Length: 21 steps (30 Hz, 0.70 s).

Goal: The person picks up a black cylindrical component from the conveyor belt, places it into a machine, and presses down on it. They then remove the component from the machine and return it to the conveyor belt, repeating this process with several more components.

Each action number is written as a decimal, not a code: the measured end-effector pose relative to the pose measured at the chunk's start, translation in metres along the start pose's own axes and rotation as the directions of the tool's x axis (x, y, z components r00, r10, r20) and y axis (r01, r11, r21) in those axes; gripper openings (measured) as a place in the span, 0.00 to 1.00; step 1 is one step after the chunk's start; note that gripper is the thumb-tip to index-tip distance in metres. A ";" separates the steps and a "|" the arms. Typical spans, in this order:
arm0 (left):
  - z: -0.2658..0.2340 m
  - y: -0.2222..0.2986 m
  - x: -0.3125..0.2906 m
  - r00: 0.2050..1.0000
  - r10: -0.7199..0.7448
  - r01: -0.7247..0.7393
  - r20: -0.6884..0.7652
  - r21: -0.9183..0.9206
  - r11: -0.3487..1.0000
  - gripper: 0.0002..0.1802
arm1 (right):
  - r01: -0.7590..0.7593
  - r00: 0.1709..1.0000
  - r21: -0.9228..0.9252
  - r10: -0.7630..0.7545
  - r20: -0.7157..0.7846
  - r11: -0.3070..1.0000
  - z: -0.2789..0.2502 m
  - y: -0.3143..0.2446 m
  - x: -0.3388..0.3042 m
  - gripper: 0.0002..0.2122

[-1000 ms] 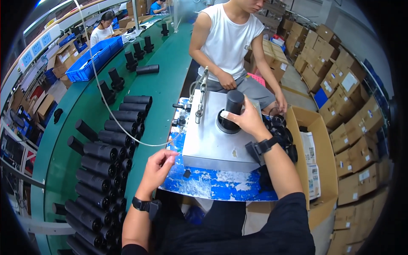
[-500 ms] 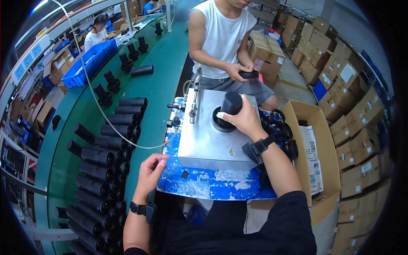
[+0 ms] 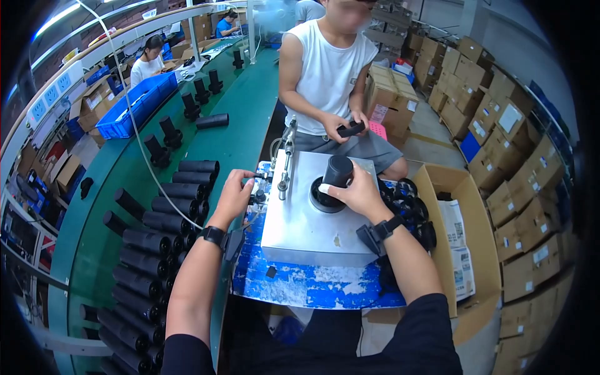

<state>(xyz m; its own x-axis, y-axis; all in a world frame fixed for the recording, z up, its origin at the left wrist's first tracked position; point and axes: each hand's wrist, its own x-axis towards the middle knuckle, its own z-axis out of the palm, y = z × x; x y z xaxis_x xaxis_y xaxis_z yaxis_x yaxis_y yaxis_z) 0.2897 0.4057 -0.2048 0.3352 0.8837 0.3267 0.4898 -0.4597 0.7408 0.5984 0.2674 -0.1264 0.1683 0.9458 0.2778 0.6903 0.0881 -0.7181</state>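
One green bench (image 3: 250, 94) | worn blue board (image 3: 306, 287) | stacked cartons (image 3: 528, 240) | gripped black cylinder (image 3: 339, 169)

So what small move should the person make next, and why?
Perhaps the left hand should work the small black rod-like fitting beside the silver metal box: it is right there, while the right hand grips the black cylinder at the round black collar.
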 end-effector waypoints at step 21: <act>0.022 -0.022 0.036 0.953 -0.075 -0.011 0.293 0.281 0.960 0.31 | 0.010 0.991 -0.042 -0.015 -0.136 0.999 0.012 0.000 -0.015 0.28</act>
<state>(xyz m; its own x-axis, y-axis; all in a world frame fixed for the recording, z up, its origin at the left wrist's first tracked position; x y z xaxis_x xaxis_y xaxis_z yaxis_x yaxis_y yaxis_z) 0.3085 0.4456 -0.2218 0.5184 0.8510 0.0841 0.6926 -0.4755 0.5425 0.5872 0.2572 -0.1381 0.2517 0.8931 0.3729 0.7210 0.0840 -0.6878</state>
